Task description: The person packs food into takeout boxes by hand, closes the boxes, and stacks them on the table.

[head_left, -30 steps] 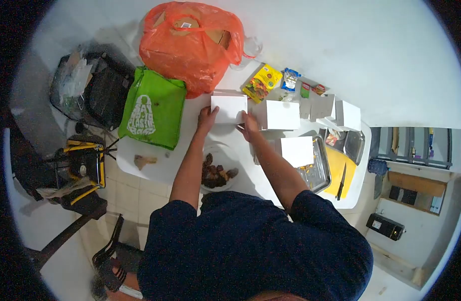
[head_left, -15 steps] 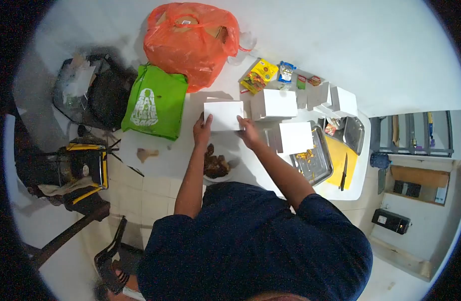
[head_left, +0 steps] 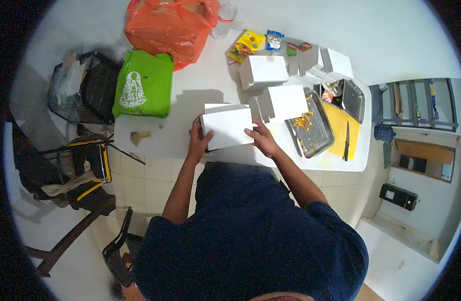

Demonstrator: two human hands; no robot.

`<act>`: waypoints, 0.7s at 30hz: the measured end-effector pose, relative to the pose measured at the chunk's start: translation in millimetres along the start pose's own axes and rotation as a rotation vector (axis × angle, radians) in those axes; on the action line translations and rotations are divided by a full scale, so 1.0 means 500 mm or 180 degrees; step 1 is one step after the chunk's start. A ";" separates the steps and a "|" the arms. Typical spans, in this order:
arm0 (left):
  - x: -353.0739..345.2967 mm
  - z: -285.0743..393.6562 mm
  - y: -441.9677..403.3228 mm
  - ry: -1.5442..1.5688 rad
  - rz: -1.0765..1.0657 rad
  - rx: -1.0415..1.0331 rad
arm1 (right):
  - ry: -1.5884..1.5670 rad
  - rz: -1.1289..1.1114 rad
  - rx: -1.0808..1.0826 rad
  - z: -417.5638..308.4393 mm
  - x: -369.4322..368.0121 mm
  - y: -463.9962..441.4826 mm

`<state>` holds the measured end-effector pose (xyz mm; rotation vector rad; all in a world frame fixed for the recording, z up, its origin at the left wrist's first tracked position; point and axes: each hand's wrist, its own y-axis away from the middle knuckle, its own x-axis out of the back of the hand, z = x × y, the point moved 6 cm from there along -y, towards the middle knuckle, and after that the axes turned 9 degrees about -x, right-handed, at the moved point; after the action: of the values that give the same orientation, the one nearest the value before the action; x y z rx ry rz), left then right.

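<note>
Table [head_left: 176, 136], white: is bearing all listed below. Orange bag [head_left: 170, 32]: is standing at far left. Green bag [head_left: 156, 80]: is lying just before it. Tray [head_left: 320, 136]: is sitting at right, holding yellow bits [head_left: 303, 122]. Box [head_left: 228, 128], white: is being held at the table's near side; is looking like thin card, so probably light, fairly stiff, a little slippery, and easily dented if squeezed. Best hold: opposite sides, gentle pressure, thumbs on top. Contents: not showing. Left hand [head_left: 198, 139]: is pinching the box's left side, thumb on top. Right hand [head_left: 263, 139]: is pinching its right side likewise.
</note>
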<state>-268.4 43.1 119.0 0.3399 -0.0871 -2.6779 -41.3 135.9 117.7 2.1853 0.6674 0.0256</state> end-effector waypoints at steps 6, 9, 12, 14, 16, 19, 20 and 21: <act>-0.049 -0.024 0.033 -0.0511 0.0107 -0.0145 | 0.0479 0.0091 0.0029 -0.019 0.039 0.157; -0.124 0.032 0.047 -0.0679 0.0215 -0.0076 | 0.0292 0.0111 0.0248 -0.026 0.071 0.205; -0.185 0.053 0.062 -0.0864 0.0318 -0.0122 | 0.0176 0.0214 0.0732 -0.027 0.113 0.229; -0.238 0.091 0.075 -0.0827 0.0384 -0.0094 | 0.0107 0.0160 0.1150 -0.049 0.141 0.240; -0.261 0.099 0.080 -0.1036 0.0382 -0.0306 | 0.0290 0.0357 0.1129 -0.065 0.167 0.255; -0.320 0.127 0.088 -0.0880 0.0362 -0.0591 | 0.0012 0.0522 0.0804 -0.064 0.212 0.250; -0.334 0.130 0.092 -0.0900 0.0385 -0.0593 | 0.0160 0.0691 0.1090 -0.078 0.226 0.249; -0.339 0.112 0.094 -0.0776 0.0372 -0.0463 | 0.0308 0.0864 0.1364 -0.093 0.242 0.245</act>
<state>-115.0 74.2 216.6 -0.0372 0.0144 -2.5791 107.1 163.0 212.8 2.6911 0.4526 0.1421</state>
